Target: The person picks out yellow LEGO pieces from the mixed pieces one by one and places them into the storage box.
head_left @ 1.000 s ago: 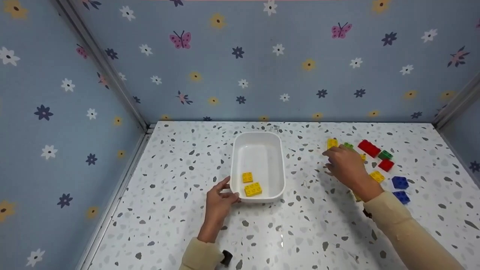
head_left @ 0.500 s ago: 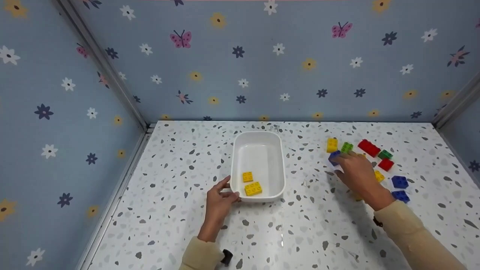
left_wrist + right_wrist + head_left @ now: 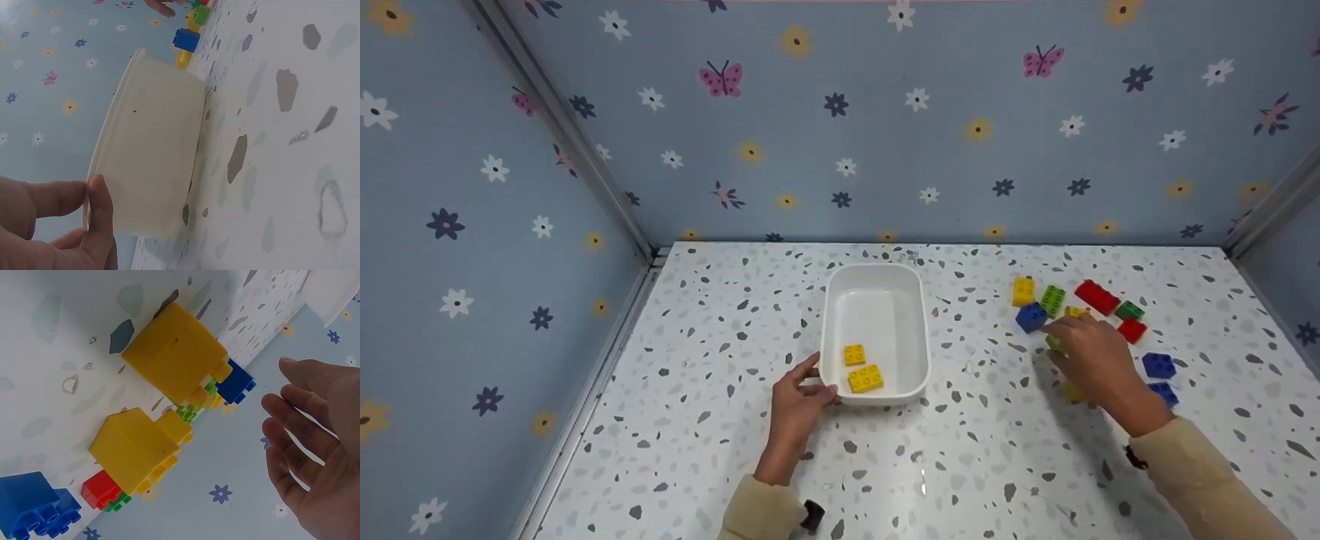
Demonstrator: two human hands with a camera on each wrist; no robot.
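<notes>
My left hand [image 3: 796,405] pinches the rim of a white plastic tub [image 3: 885,315] at its near left corner, thumb and fingers on either side of the rim. Two yellow toy bricks, one small [image 3: 854,355] and one longer [image 3: 865,379], lie inside. Over the loose bricks at the right hovers my right hand [image 3: 1099,364], its fingers loosely bent and holding nothing in the right wrist view. A blue brick [image 3: 1031,317] sits just left of its fingertips. Beneath the hand, a light green brick [image 3: 1055,343] and a yellow brick [image 3: 174,349] are partly hidden in the head view.
Behind the right hand lie a yellow brick [image 3: 1024,291], a green brick [image 3: 1054,300] and a long red brick [image 3: 1097,297]. A dark green brick [image 3: 1129,310], a smaller red brick [image 3: 1132,330] and two blue bricks [image 3: 1159,365] lie farther right. Patterned walls [image 3: 885,150] enclose the speckled table [image 3: 720,322].
My right hand has drawn back to the right and nearer me, off the blue brick, which now shows uncovered beside the green one. The left hand and tub stay put.
</notes>
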